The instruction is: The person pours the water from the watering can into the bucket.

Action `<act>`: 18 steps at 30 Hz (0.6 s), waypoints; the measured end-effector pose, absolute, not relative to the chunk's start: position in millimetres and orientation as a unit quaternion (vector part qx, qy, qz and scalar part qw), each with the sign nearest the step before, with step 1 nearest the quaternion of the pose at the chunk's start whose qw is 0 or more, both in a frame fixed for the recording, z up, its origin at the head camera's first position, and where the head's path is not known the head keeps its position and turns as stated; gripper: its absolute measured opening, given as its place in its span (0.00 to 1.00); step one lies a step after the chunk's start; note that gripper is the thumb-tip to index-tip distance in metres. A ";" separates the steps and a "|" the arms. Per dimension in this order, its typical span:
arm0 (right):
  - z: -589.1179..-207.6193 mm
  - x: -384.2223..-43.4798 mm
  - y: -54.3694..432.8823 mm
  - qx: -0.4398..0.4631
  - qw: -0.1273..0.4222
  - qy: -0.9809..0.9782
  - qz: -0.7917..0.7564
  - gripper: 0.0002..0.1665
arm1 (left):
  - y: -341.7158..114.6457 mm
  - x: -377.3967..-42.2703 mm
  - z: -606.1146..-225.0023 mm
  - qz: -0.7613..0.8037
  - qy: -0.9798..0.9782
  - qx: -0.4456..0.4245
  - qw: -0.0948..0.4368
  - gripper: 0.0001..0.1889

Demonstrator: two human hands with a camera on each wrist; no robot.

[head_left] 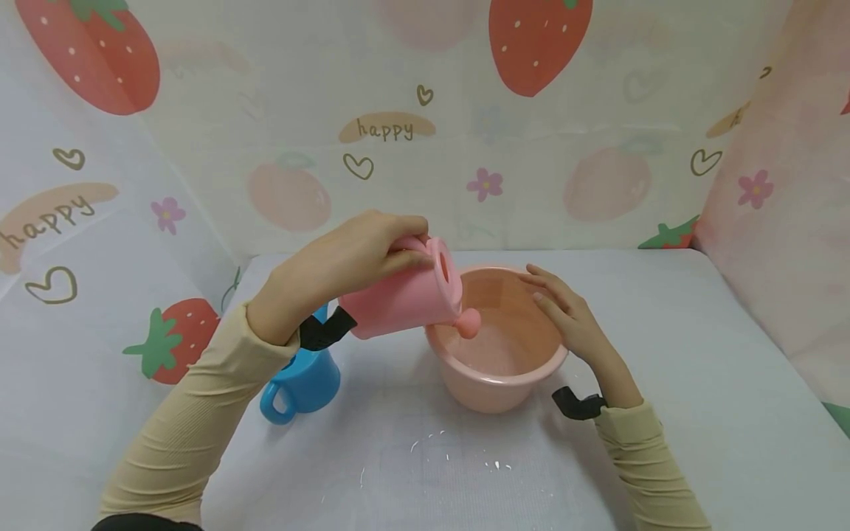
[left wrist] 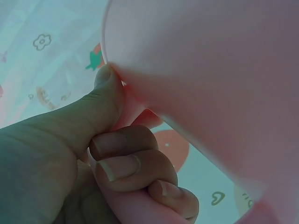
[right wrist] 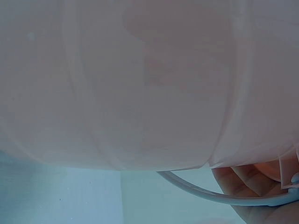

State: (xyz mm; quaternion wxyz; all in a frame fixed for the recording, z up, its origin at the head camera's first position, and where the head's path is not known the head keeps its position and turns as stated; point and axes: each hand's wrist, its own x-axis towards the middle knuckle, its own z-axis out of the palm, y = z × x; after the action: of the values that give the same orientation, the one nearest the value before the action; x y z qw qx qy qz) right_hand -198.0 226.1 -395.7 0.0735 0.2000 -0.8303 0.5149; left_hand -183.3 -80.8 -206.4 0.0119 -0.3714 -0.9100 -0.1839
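My left hand (head_left: 361,240) grips a pink watering can (head_left: 401,299) by its handle. In the left wrist view its fingers (left wrist: 135,163) curl around that handle and the thumb lies along it. Tipped sideways, the can points its round sprinkler head (head_left: 468,323) over the left part of a pale pink basin (head_left: 494,394). My right hand (head_left: 574,321) holds the basin's right rim. The basin's outer wall (right wrist: 149,93) fills most of the right wrist view, with part of the hand at lower right. I cannot tell whether water is flowing.
A blue cup-like container (head_left: 315,380) with a handle stands left of the basin, partly behind my left forearm. Small wet drops (head_left: 494,464) lie on the white table (head_left: 697,413) in front. A fruit-patterned cloth (head_left: 412,192) hangs at the back and sides.
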 end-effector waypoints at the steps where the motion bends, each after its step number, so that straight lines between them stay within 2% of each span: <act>1: -395.8 -197.8 226.1 0.200 0.074 -0.831 0.514 0.22 | -80.8 -183.2 -206.4 -0.183 -0.910 -0.372 0.012 0.08; 18: -394.6 -196.5 226.1 0.200 0.078 -0.829 0.517 0.22 | -78.2 -177.7 -201.9 -0.185 -0.912 -0.365 0.007 0.10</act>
State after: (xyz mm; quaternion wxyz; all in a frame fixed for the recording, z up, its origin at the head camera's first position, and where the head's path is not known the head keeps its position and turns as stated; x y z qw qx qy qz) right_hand -196.5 226.1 -394.6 0.0777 0.2000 -0.8287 0.5170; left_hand -177.7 -78.2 -201.9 0.0067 -0.3652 -0.9123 -0.1852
